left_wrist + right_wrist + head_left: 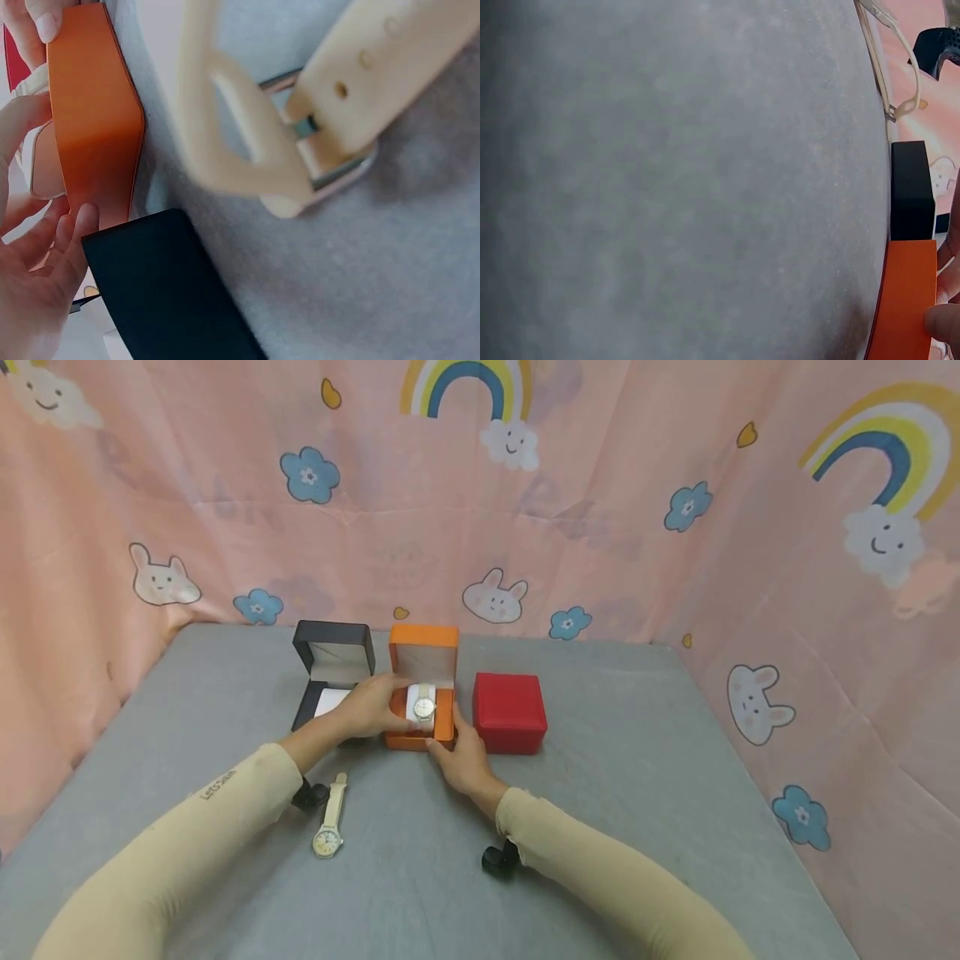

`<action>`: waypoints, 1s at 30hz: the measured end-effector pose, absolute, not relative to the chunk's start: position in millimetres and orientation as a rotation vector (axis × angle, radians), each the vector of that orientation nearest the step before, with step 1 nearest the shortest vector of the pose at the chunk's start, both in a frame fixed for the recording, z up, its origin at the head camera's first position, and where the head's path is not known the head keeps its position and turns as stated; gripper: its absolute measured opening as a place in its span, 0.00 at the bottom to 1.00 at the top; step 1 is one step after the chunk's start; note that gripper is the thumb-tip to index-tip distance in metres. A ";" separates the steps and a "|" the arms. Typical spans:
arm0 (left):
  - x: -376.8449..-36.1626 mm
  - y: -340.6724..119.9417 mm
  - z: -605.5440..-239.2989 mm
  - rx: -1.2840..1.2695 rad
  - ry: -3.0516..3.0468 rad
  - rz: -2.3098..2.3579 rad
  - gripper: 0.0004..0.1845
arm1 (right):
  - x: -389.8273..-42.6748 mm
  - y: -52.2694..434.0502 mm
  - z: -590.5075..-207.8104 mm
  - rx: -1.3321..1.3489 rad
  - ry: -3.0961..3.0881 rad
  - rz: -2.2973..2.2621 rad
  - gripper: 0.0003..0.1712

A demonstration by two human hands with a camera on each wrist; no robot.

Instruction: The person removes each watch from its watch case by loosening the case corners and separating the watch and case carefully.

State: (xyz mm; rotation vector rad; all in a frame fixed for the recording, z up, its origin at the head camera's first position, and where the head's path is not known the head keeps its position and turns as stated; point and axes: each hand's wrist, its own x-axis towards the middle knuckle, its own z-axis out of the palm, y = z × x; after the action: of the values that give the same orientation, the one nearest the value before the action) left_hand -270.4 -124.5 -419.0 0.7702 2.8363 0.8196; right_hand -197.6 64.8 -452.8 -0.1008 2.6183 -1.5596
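A: What are the hands holding?

B: Both are at the open orange box [422, 693] in the middle of the grey table [637, 793]. The left hand [371, 708] reaches in from the box's left, fingers curled toward the white-cushioned watch [423, 706] seated inside. The right hand [463, 760] presses the box's front edge, thumb against the orange wall.

A: Is the left hand actually gripping the watch?

B: It appears to pinch the cushion's side, though the head view is too small to be sure; the left wrist view shows fingers loosely bent beside the orange wall.

A: And around them?

B: An open black box [332, 672] stands touching the orange one on its left, a closed red box [510, 712] just beside on its right. A second, cream-strapped watch [330, 818] lies flat near the left forearm.
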 end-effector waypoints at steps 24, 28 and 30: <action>-274.6 -134.3 -401.6 0.606 2.555 1.105 0.43 | -196.9 65.5 -451.5 -0.058 2.596 -1.531 0.47; -273.2 -136.6 -400.0 0.626 2.501 1.190 0.43 | -196.3 64.3 -451.4 -0.054 2.600 -1.539 0.47; -272.3 -137.8 -398.3 0.633 2.484 1.226 0.43 | -197.0 63.8 -451.5 -0.052 2.610 -1.540 0.47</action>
State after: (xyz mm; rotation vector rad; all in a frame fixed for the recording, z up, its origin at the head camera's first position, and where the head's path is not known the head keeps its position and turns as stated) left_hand -272.3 -137.8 -398.3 0.6331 2.4840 1.2256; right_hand -197.0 63.8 -451.5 -0.0524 2.6101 -1.5404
